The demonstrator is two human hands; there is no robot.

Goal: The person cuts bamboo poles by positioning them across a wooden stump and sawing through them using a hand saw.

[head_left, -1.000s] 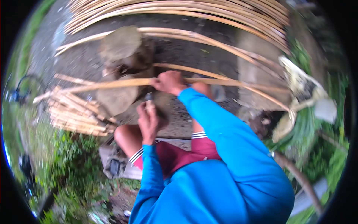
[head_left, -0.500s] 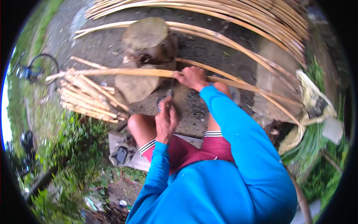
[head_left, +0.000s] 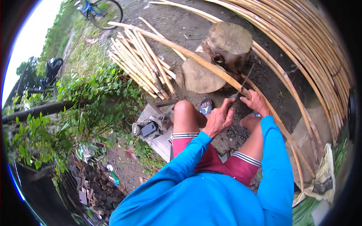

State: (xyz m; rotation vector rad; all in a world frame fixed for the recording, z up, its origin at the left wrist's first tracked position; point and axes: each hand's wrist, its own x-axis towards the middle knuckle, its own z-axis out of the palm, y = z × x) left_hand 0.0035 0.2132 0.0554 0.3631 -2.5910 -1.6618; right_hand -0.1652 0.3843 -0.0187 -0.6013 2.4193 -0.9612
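My left hand [head_left: 221, 117] is closed round the handle of a knife [head_left: 247, 74], its long thin blade pointing up and away across the pole. Just right of it, my right hand [head_left: 258, 104] grips a long tan cane pole [head_left: 203, 63]. The pole runs slantwise from the far left to the near right, passing over a flat-cut wood block [head_left: 200, 78]. Behind that block stands a taller tree stump [head_left: 230, 37]. The blade crosses the pole close to my right fingers; whether it cuts in, I cannot tell.
Short cut canes [head_left: 140, 66] lie piled on the left. Many long poles [head_left: 301, 41] curve along the right, near a pale sack [head_left: 325, 171]. A dark case [head_left: 149, 129] rests on a low wooden bench [head_left: 160, 145]. Leafy plants [head_left: 102, 90] and a bicycle [head_left: 106, 14] are farther left.
The view has turned, so the pole now slants down to the right and the stump sits farther right. Both hands stay by the pole, the left one still holding the knife.
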